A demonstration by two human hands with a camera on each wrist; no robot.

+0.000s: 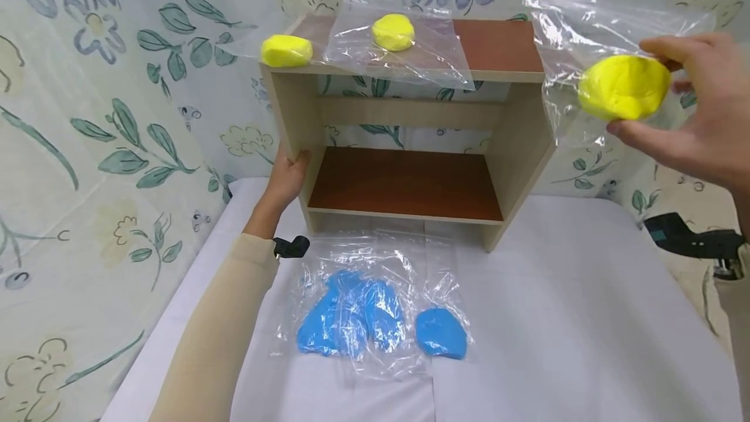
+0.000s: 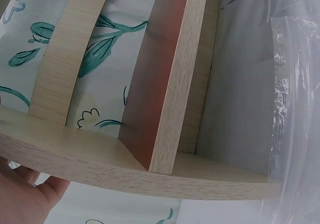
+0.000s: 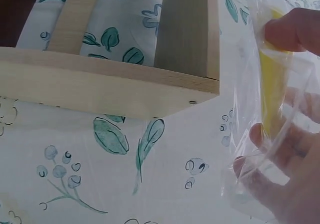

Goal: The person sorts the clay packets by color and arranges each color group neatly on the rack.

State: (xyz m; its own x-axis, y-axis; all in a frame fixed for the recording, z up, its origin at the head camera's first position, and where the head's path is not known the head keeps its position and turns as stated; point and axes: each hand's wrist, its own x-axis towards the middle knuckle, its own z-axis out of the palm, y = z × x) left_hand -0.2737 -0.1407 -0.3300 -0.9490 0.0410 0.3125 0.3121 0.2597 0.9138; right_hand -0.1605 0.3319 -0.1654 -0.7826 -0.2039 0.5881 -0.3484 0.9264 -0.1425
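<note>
My right hand (image 1: 697, 103) holds up a clear plastic bag (image 1: 562, 31) with a lump of yellow clay (image 1: 624, 88) in it, to the right of a small wooden shelf (image 1: 404, 184). In the right wrist view, thumb and fingers grip the yellow clay (image 3: 272, 86) through the plastic. Low on the shelf's left side panel, my left hand (image 1: 287, 178) grips the edge; the left wrist view shows its fingers (image 2: 52, 189) against the panel's outer face. Two more bagged yellow clay lumps, one at the left corner (image 1: 286, 51) and one near the middle (image 1: 393, 32), lie on the shelf's top.
In front of the shelf, several clear bags with blue clay (image 1: 351, 314) lie overlapping on the white-covered table (image 1: 562, 318). One blue lump (image 1: 441, 333) sits at their right. A floral cloth (image 1: 117, 168) hangs behind and along the left.
</note>
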